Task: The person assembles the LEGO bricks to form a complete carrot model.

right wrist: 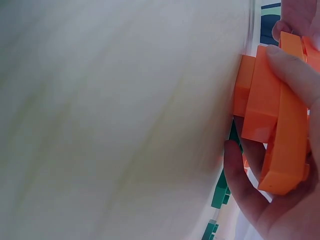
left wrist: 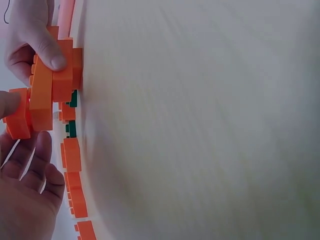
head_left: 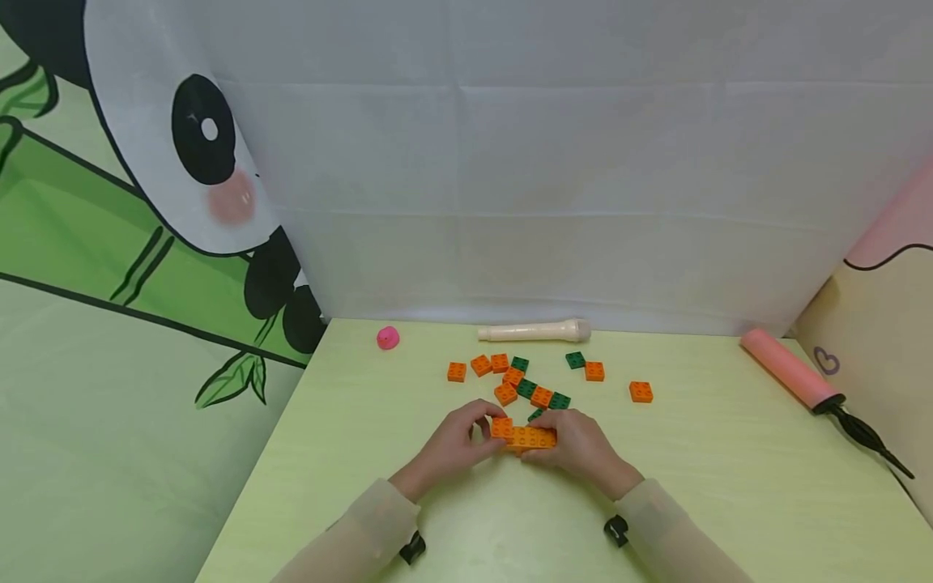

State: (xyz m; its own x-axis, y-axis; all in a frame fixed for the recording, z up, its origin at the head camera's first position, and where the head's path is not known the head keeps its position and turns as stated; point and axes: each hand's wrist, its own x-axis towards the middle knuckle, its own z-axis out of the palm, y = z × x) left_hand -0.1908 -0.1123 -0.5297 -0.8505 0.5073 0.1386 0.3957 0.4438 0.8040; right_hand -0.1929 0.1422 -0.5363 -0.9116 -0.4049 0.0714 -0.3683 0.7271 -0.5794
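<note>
In the head view a stack of orange toy building bricks (head_left: 534,438) is held between both hands over the front of the table. My right hand (head_left: 583,452) grips its right part, with the thumb against the side of the bricks, as the right wrist view shows on the layered stack (right wrist: 262,100). At the left end my left hand (head_left: 453,444) pinches a small orange brick (head_left: 500,427) between thumb and fingers. This brick (left wrist: 19,117) overlaps the end of a longer orange brick (left wrist: 42,97) in the left wrist view.
Loose orange bricks (head_left: 505,394) and green bricks (head_left: 559,402) lie scattered beyond the hands on the table (head_left: 328,486). Behind them are a pink round object (head_left: 388,338) and a whitish rod (head_left: 532,332). A pink cylinder with a black handle (head_left: 790,368) lies at right.
</note>
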